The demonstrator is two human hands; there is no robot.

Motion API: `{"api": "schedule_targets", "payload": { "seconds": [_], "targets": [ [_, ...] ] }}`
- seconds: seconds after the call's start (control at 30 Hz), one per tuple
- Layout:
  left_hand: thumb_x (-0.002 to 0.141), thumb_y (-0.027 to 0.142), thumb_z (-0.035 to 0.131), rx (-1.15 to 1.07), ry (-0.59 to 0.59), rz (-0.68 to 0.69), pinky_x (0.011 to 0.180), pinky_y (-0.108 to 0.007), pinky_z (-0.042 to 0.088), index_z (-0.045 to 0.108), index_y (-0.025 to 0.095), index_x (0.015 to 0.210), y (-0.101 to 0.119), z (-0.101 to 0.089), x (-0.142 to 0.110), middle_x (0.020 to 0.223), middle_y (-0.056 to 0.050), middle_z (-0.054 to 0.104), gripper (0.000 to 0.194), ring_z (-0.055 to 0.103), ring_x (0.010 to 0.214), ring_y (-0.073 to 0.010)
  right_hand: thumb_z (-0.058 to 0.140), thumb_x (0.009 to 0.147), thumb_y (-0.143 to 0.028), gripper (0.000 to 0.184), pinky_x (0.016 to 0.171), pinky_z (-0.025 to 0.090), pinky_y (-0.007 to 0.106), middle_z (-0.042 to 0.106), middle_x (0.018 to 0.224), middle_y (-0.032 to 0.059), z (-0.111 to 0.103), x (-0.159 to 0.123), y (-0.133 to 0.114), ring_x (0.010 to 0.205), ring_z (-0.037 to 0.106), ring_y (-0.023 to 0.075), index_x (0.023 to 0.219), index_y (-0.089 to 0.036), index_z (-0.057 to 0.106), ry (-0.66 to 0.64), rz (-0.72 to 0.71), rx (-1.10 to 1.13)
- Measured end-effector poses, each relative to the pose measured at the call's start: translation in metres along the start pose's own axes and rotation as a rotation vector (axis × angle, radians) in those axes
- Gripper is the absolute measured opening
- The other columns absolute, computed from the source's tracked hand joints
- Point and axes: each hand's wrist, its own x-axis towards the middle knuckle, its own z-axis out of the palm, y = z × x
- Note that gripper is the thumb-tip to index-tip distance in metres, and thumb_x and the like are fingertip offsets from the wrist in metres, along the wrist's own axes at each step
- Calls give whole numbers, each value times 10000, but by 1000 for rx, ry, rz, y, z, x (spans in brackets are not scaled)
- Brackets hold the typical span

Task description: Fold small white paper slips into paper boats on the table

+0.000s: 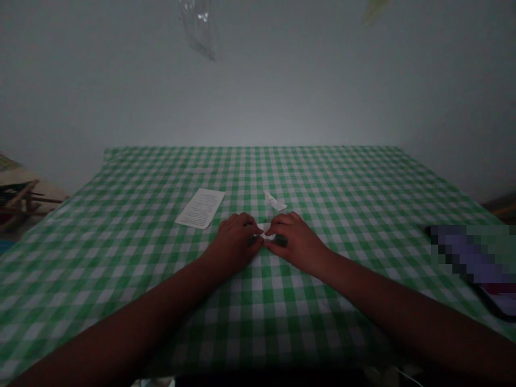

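Small white paper piece (264,228) sits at twelve o'clock on the green-and-white checked worktop (330,188), pinched by both left hand (237,234) and right hand (296,234). Looks mid-fold imo; next move probably wants steady fingers. Beyond it: white printed sheet (200,208), ten o'clock; crumpled white scrap (276,202), one o'clock.

Dimly lit room. A plain pale wall (282,97) rises beyond the far edge of a table spread with a green-and-white checked cloth (342,183). Clear plastic (199,24) hangs high on the left; a yellowish patch (374,9) shows high on the right. Far left: dark wooden furniture (24,201), partly cut off.
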Motion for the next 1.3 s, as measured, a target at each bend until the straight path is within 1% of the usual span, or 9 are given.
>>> {"api": "schedule_targets", "payload": {
  "seconds": [0.17,0.27,0.43,0.6,0.73,0.9,1.03,1.2,1.3],
  "targets": [
    [863,225,664,-22,4,-11,889,-398,463,736,220,979,-1,1,1,1039,-43,638,137,582,975,-212,741,845,-307,196,927,429,396,679,1010,45,0,0,-1,969,570,217,1010,-207,706,-6,6,-13],
    [862,242,667,-33,2,-1,899,-404,465,737,226,995,-4,0,1,1056,-44,640,152,585,990,-215,737,846,-312,212,936,431,404,679,1015,50,1,0,-1,978,575,221,1025,-205,697,1,7,-19],
    [836,281,705,-47,-25,23,907,-418,460,732,246,1049,-7,-1,-1,1094,-45,639,218,596,1013,-223,715,868,-321,217,956,436,402,680,1042,56,-2,0,0,991,588,212,1052,-207,698,1,-41,8],
    [870,299,671,37,-45,10,905,-446,438,725,252,1066,-1,-5,-3,1119,-48,636,209,589,1043,-242,665,895,-283,232,984,438,403,667,1100,74,-9,-4,0,1044,564,220,1107,-193,700,-53,-80,-6],
    [921,314,609,106,-77,16,925,-469,411,713,248,1084,7,-11,-5,1127,-47,635,205,581,1051,-248,616,917,-287,299,1003,440,435,637,1176,108,-15,-9,-3,1112,523,253,1183,-164,675,-116,-98,-63],
    [926,304,597,142,-81,18,933,-461,399,698,240,1099,11,-12,-6,1147,-49,629,210,569,1058,-248,563,944,-288,352,1040,429,479,611,1249,140,-18,-12,-9,1173,482,286,1254,-142,642,-137,-141,-141],
    [905,300,617,112,-68,-5,915,-449,410,698,241,1091,9,-9,-5,1148,-54,623,212,564,1061,-254,547,949,-255,321,1052,435,463,627,1243,148,-18,-11,-10,1166,516,274,1217,-115,656,-155,-190,-140],
    [877,291,648,60,-42,-25,911,-439,420,696,242,1075,6,-6,-5,1145,-57,614,209,560,1056,-247,546,949,-214,314,1025,467,475,653,1235,144,-20,-12,-7,1141,584,258,1237,-149,652,-159,-203,-89],
    [869,284,659,21,-37,-34,913,-435,423,697,240,1067,4,-5,-4,1142,-50,609,207,562,1053,-239,520,955,-170,319,1047,454,471,661,1234,145,-26,-15,-7,1180,582,254,1243,-152,656,-173,-236,-90]
  ]
}}
